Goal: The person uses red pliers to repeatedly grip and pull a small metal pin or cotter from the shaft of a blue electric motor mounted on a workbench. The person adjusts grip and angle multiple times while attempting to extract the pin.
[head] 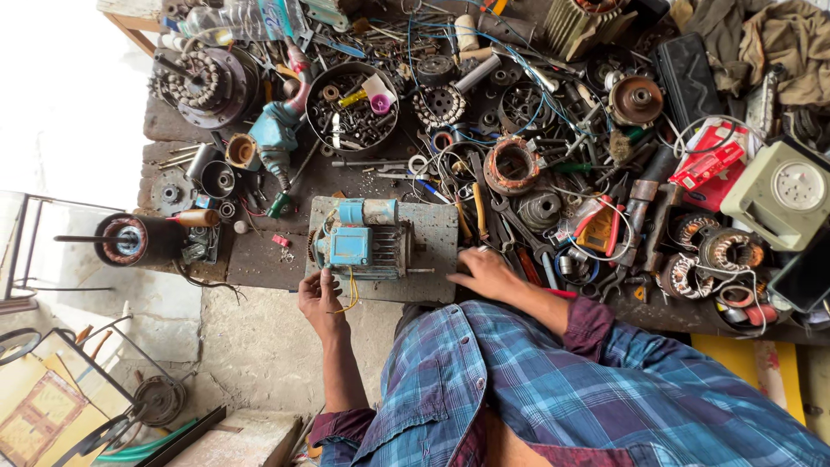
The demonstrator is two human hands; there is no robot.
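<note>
From the head view, my left hand [322,303] pinches the yellow wires [350,292] of the blue motor [361,246], which sits intact on the grey slab [432,227]. My right hand [484,272] rests open beside scattered wrenches [510,227]. Stator coils [512,164] crowd the bench.

Small blue electric motor [363,244] with a finned grey metal body and a blue terminal box lies on its side on a grey rectangular slab [437,225] at the bench's near edge, thin shaft pointing right. Yellow wires [350,292] hang from its near side, over the slab's edge. Pale blue cylindrical capacitor sits along its far side.
</note>
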